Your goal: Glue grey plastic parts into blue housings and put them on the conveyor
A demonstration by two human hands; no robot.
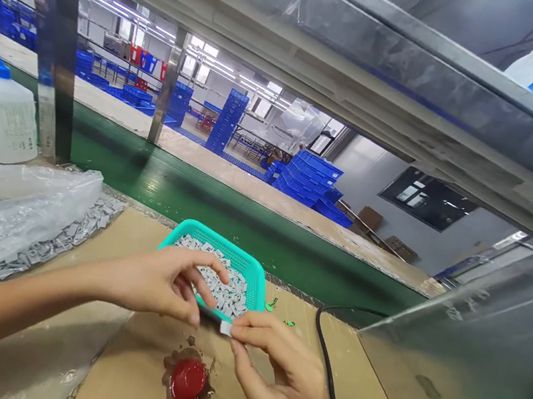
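Note:
Between the thumb and fingers of my right hand (277, 370) is a small white-grey piece (226, 328), held near the front rim of a teal plastic basket (257, 286). Many similar small grey-white pieces (231, 292) fill that basket. My left hand (172, 282) hovers over the basket's left front side, its fingers curved and apart, with nothing visible in them. Below both hands, a small red cup (188, 381) sits on the cardboard, with a wet dark stain around it.
At left, a clear plastic bag (18, 201) lies over more grey pieces. Behind it stands a white bottle with a blue nozzle (2, 110). A black cable (329, 364) curves along the right, beside a metal panel (475, 354). A green conveyor belt (159, 176) runs behind the basket.

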